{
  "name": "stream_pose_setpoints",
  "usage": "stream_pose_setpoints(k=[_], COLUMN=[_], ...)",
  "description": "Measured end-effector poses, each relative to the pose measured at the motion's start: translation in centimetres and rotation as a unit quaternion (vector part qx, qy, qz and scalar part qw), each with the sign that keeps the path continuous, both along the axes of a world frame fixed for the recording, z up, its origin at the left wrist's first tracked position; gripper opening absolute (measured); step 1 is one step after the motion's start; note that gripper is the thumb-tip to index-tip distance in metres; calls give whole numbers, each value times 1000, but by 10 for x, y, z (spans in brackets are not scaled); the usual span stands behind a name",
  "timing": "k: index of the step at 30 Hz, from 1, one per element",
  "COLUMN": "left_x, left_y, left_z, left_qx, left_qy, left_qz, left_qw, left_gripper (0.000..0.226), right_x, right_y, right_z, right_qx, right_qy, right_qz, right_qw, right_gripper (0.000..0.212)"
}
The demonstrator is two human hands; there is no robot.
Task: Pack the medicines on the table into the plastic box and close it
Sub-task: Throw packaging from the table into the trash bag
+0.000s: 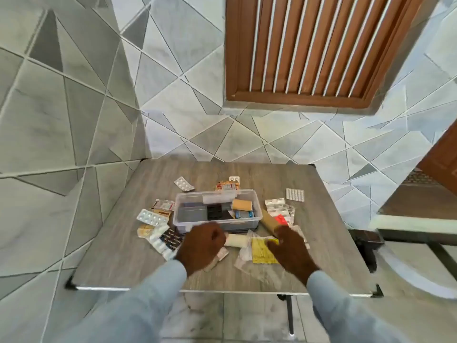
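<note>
A clear plastic box (257,211) stands open in the middle of the table, with a tan bandage roll (241,204) and dark strips inside. Blister packs (151,217) and sachets lie around it. My left hand (200,246) hovers just in front of the box with its fingers curled over a white roll (237,240); whether it grips anything is hidden. My right hand (291,248) rests with fingers spread on a yellow packet (262,251) inside a clear bag. More strips (294,194) lie at the right of the box.
The grey wood-grain table (111,256) is small, with its front edge just behind my wrists. A tiled wall rises behind and to the left. A dark bench or table (418,201) stands at the right. A brown slatted shutter (309,45) hangs above.
</note>
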State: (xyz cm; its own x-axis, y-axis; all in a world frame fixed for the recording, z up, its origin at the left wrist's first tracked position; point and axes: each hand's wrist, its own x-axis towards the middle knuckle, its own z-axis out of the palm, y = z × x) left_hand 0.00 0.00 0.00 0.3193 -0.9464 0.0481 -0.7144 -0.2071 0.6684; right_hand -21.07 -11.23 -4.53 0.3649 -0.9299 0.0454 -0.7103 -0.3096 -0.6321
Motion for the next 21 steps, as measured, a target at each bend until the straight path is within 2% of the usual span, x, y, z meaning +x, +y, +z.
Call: stream_pose_setpoints(k=[2,5,7,11,14,17,21], left_x=[-8,-3,18,45,41,35,31], left_y=[-3,-10,-17,-7,-8,-12,-16], left_z=[-27,-74,-94,-116,-119,-126,-131], left_qx=[67,148,165,219,264,298,296], left_qy=[20,22,-8,-112,-202,-228,-254], left_qz=[-16,-9,2,-22,-96,-99,-88], left_qw=[997,989,986,969,938,922,916], left_gripper=[19,15,7,43,47,44,40], right_x=[-11,-17,-4,30,57,69,70], right_y=[8,19,15,2,6,17,24], right_z=[-29,-71,-79,-82,-81,-87,-97], right_qx=[88,165,150,133,134,113,83], right_qy=[44,78,81,162,230,261,258], right_qz=[-56,-64,-50,38,57,55,39], right_qw=[994,981,984,977,962,957,962], right_gripper=[46,55,62,93,114,119,107])
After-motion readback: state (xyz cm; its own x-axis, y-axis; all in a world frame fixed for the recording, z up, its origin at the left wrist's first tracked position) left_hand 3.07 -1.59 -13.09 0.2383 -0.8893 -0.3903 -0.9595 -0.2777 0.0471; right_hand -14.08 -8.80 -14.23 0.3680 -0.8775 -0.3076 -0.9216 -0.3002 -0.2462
